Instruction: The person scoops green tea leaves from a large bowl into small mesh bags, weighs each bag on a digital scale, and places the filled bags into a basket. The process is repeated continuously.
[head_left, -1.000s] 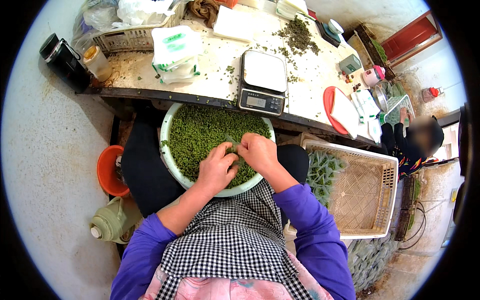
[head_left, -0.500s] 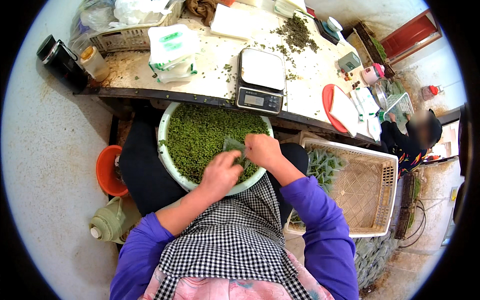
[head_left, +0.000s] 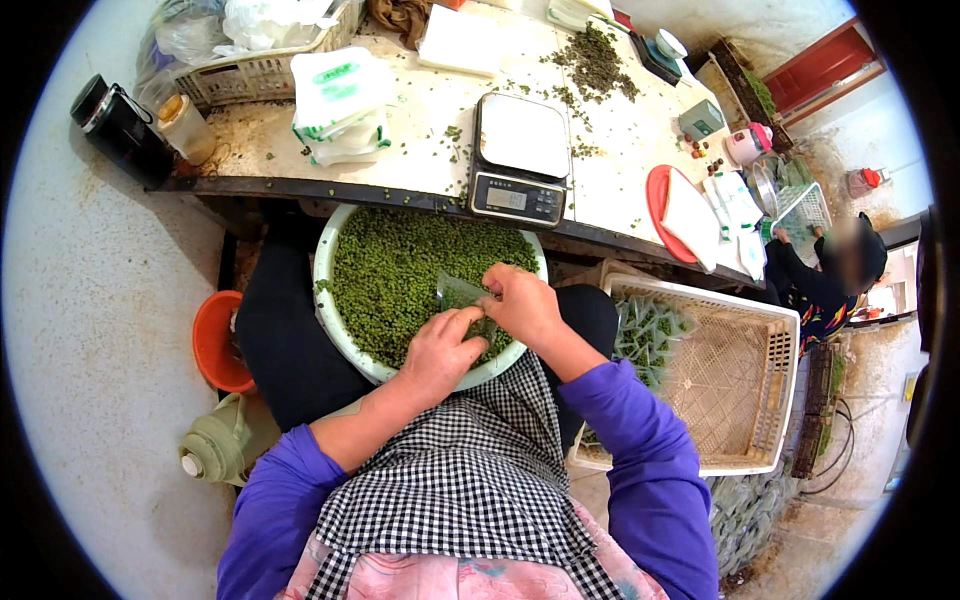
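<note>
Over the tub (head_left: pixel 327 262), the right hand (head_left: pixel 521 306) pinches a clear bag (head_left: pixel 455 291), left hand (head_left: pixel 440 350) curled alongside, grip unclear.

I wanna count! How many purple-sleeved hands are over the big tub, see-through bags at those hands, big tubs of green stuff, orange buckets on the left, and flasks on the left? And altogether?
Hands: 2 (left hand, right hand)
Bags at the hands: 1 (clear bag)
Tubs: 1 (pale tub)
Buckets: 1 (orange bucket)
Flasks: 2 (black flask, green flask)
Total: 7
</note>
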